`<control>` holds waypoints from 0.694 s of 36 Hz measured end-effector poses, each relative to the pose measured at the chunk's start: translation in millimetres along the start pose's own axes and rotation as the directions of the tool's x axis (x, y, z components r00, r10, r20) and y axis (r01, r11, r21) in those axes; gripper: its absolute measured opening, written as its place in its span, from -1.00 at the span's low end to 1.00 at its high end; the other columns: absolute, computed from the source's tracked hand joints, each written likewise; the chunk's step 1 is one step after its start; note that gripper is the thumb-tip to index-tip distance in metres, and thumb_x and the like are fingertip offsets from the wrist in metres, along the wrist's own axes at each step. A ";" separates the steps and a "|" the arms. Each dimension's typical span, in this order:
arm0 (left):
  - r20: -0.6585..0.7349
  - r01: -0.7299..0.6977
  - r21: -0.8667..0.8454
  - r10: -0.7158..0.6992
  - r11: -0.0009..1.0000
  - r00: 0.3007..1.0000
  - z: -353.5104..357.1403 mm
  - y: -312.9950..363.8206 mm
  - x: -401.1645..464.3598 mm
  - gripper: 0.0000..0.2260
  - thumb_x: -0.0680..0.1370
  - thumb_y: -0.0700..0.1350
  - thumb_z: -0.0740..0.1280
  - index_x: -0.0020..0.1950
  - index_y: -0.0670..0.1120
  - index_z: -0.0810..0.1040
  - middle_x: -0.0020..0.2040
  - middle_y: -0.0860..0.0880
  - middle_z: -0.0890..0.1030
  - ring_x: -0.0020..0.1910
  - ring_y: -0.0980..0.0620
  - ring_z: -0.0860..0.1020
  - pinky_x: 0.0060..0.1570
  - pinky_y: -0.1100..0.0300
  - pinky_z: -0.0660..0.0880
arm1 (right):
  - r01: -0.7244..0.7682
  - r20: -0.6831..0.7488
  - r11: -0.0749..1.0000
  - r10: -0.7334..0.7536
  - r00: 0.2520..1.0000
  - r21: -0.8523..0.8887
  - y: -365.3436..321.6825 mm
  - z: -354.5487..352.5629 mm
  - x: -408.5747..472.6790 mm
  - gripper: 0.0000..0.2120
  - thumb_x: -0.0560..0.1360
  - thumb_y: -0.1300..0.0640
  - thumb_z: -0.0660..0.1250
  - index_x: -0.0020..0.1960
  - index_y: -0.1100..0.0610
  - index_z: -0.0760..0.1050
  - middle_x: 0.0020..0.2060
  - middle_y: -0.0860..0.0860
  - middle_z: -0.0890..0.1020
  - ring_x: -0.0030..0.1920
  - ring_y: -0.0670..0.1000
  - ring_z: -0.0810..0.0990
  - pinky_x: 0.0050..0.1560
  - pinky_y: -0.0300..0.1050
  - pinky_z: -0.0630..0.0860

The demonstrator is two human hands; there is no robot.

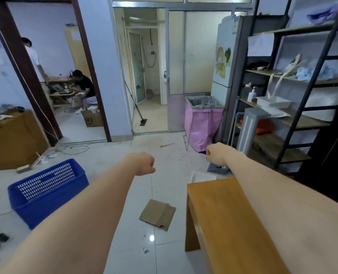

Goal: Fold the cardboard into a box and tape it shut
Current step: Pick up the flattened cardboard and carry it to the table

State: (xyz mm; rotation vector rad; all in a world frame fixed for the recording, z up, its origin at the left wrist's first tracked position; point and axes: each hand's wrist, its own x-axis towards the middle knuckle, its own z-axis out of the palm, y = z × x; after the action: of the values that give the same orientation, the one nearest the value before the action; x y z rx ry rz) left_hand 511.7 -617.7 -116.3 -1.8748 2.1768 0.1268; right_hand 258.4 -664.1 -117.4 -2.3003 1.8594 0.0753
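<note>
A flat, folded piece of brown cardboard [157, 214] lies on the white tiled floor, between the blue basket and the wooden table. Both my arms stretch straight out in front of me, high above it. My left hand [146, 164] is curled into a fist and holds nothing. My right hand [215, 155] is likewise a fist with nothing in it, over the table's far end. No tape is visible.
A wooden table [223, 220] stands at the lower right and a blue plastic basket [47, 189] at the left. Ahead are a pink bin [202, 123], a metal shelf rack [286, 115] and a white tray [202, 177] on the floor. Two people sit and stand in the far-left room.
</note>
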 end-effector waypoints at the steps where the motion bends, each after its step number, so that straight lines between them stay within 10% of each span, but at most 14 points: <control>1: 0.011 0.009 0.004 -0.009 1.000 1.000 1.9 -5.3 7.9 -0.67 0.60 0.05 0.16 0.24 -0.12 0.49 0.20 -0.13 0.51 0.14 -0.13 0.49 0.10 0.05 0.43 | 0.007 0.005 1.000 -0.007 1.000 0.000 -0.5 1.7 9.5 -0.77 0.56 0.16 0.13 -0.28 0.07 0.25 -0.29 -0.01 0.36 -0.12 0.09 0.39 -0.28 -0.10 0.31; 6: 0.036 0.006 0.008 -0.006 1.000 0.999 5.9 -23.6 58.5 -0.68 0.60 0.06 0.16 0.23 -0.10 0.49 0.20 -0.11 0.50 0.13 -0.11 0.49 0.06 0.07 0.42 | 0.018 0.019 1.000 -0.018 1.000 0.011 1.5 11.9 58.2 -0.98 0.55 0.17 0.13 -0.06 0.11 0.30 -0.08 0.05 0.42 -0.09 0.08 0.41 -0.08 -0.06 0.35; 19: 0.021 -0.107 -0.011 0.108 0.994 0.994 -20.8 -69.2 238.6 -0.70 0.60 0.06 0.17 0.19 -0.09 0.50 0.16 -0.10 0.52 0.09 -0.08 0.49 0.03 0.14 0.39 | -0.156 0.024 0.988 0.155 0.988 0.008 16.1 -2.3 196.5 -0.76 0.54 0.21 0.13 -0.30 0.10 0.23 -0.31 0.00 0.33 -0.30 0.05 0.36 -0.36 -0.12 0.28; 25: -0.019 -0.137 -0.026 0.137 0.990 0.990 -31.4 -89.7 311.7 -0.70 0.60 0.06 0.16 0.20 -0.08 0.50 0.18 -0.09 0.51 0.14 -0.09 0.48 0.04 0.14 0.40 | -0.163 0.019 0.987 0.163 0.986 -0.006 20.2 -5.3 259.7 -0.84 0.54 0.20 0.13 0.03 0.20 0.44 0.09 0.18 0.55 -0.08 0.13 0.47 -0.13 -0.07 0.37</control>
State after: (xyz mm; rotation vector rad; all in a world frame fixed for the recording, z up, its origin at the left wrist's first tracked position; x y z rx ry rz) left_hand 554.8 -938.2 -156.3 -1.7452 2.3263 0.1683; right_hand 294.3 -919.5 -154.3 -2.1376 2.0363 0.1232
